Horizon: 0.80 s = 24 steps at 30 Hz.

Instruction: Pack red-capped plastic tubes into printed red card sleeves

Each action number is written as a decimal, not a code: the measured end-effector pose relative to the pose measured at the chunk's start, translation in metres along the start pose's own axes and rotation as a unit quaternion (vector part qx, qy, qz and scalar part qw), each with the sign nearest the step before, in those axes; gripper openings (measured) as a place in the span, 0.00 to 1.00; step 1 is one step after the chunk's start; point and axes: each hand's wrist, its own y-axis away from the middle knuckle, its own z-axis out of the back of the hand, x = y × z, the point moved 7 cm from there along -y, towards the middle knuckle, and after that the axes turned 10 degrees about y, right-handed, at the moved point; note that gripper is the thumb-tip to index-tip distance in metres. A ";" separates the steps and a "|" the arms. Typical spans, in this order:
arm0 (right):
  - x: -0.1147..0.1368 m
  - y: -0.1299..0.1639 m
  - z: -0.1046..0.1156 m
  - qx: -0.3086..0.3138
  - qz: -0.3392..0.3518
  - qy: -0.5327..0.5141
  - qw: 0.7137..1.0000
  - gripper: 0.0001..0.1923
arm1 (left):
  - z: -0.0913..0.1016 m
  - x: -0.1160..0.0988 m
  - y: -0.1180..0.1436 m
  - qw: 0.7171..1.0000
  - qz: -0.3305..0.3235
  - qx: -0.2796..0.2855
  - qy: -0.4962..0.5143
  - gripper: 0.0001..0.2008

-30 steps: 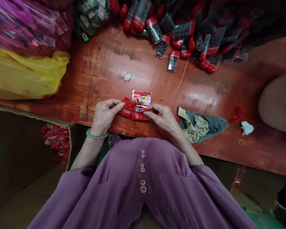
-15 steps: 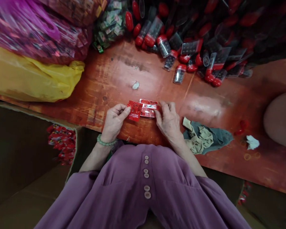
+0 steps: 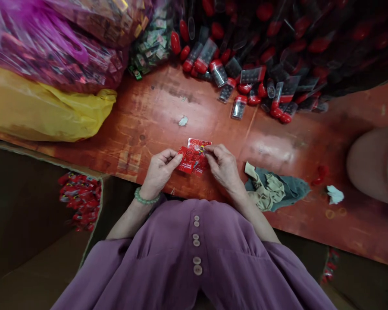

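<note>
Hands meet at the near table (image 3: pixel 155 116) edge, left hand (image 3: pixel 159 171) and right hand (image 3: pixel 224 167) both pinching a red card packet (image 3: pixel 190 158), seemingly half-assembled, while many red-capped tubes (image 3: pixel 245 82) remain piled far right.

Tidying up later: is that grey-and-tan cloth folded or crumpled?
Crumpled: the cloth lies bunched in uneven folds on the table, beside the right hand.

A person in a purple top

The purple top (image 3: pixel 194 258) has long loose sleeves and small round buttons (image 3: pixel 196 244) down the front. A green bead bracelet (image 3: pixel 144 198) sits on the left wrist.
</note>
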 end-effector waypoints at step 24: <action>0.054 0.041 0.034 -0.149 0.316 0.117 0.930 0.11 | -0.028 -0.048 0.069 0.755 -0.543 0.039 -0.367 0.15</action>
